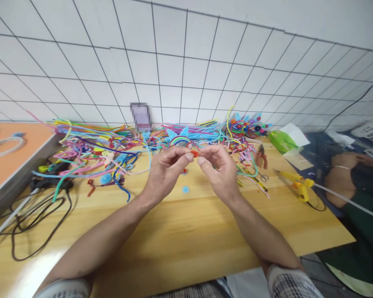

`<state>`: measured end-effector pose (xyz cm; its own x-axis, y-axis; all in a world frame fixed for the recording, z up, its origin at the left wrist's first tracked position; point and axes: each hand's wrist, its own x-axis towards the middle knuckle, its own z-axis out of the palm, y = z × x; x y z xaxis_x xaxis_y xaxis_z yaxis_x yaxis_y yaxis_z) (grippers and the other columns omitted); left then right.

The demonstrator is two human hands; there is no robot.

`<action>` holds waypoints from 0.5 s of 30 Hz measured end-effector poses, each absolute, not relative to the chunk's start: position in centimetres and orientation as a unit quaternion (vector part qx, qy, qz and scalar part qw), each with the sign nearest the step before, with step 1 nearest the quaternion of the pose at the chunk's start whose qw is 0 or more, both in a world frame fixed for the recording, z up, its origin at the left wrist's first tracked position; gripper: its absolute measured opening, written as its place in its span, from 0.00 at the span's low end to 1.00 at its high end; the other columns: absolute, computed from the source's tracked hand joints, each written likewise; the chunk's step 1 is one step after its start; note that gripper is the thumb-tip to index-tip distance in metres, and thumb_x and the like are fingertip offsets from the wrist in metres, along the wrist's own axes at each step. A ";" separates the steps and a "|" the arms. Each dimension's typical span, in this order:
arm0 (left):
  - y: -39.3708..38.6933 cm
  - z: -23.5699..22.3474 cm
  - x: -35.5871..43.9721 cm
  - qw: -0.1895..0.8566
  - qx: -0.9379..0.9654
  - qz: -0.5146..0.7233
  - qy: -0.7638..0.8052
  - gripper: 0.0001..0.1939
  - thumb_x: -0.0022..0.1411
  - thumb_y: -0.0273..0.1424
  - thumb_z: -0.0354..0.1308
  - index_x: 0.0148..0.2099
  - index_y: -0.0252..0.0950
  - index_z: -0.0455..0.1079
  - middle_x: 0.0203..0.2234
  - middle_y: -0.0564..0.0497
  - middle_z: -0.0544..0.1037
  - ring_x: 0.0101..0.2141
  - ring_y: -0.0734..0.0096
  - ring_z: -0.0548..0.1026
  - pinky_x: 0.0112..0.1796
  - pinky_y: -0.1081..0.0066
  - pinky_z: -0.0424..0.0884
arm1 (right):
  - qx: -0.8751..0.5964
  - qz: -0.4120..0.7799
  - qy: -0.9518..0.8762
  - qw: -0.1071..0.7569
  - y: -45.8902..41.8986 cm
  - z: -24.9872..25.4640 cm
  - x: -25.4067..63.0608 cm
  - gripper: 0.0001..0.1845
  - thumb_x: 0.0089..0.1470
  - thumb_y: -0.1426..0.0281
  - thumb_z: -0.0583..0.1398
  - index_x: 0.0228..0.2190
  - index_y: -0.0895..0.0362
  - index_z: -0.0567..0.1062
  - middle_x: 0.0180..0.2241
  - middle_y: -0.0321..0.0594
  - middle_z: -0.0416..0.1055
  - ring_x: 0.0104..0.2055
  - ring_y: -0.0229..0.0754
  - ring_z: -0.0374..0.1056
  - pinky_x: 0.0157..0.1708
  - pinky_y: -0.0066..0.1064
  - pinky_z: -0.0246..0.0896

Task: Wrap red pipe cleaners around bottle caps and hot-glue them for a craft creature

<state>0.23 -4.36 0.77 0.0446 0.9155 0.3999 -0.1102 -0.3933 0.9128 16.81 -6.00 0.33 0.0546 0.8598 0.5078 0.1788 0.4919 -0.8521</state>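
Observation:
Over the middle of the table I hold up a small orange-red piece (194,153), possibly coiled pipe cleaner. The thumb and fingers of my left hand (166,169) pinch it from one side. My right hand (220,171) is closed at its other edge, with the fingertips touching it. Just behind my fingers stands a blue-eared figure with a striped rainbow arch (179,140), partly hidden. Below my hands a light blue disc (185,189) lies flat on the wood. A small red disc (184,171) shows between my wrists.
Heaps of colourful pipe cleaners (96,149) line the wall. Two finished-looking figures (247,126) stand back right. Pliers (261,157), scissors (262,177) and a yellow glue gun (301,188) lie right. Black cables (40,223) loop at left. Another person's arm (342,178) rests at far right.

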 end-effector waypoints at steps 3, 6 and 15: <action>-4.4 0.7 0.2 0.465 0.569 0.596 0.324 0.18 0.61 0.46 0.76 0.32 0.37 0.81 0.22 0.55 0.78 0.20 0.79 0.66 0.22 0.76 0.69 | -0.407 0.252 -0.626 0.616 -6.0 -0.2 16.6 0.07 0.62 0.66 0.69 0.41 0.50 0.77 0.36 0.34 0.82 0.34 0.39 0.77 0.36 0.33 0.74; -4.5 0.7 0.2 0.487 0.570 0.584 0.311 0.18 0.62 0.45 0.76 0.32 0.37 0.81 0.19 0.56 0.74 0.19 0.79 0.66 0.23 0.77 0.68 | -0.400 0.213 -0.644 0.616 -5.9 -0.6 16.5 0.03 0.64 0.69 0.67 0.39 0.50 0.78 0.34 0.34 0.82 0.34 0.39 0.77 0.37 0.34 0.73; -4.3 0.3 -0.6 0.437 0.634 0.566 0.294 0.09 0.68 0.37 0.71 0.36 0.37 0.82 0.23 0.55 0.74 0.23 0.78 0.66 0.26 0.75 0.63 | -0.395 0.181 -0.667 0.605 -5.5 -1.0 17.0 0.04 0.63 0.72 0.66 0.38 0.50 0.80 0.31 0.32 0.80 0.33 0.39 0.75 0.37 0.33 0.71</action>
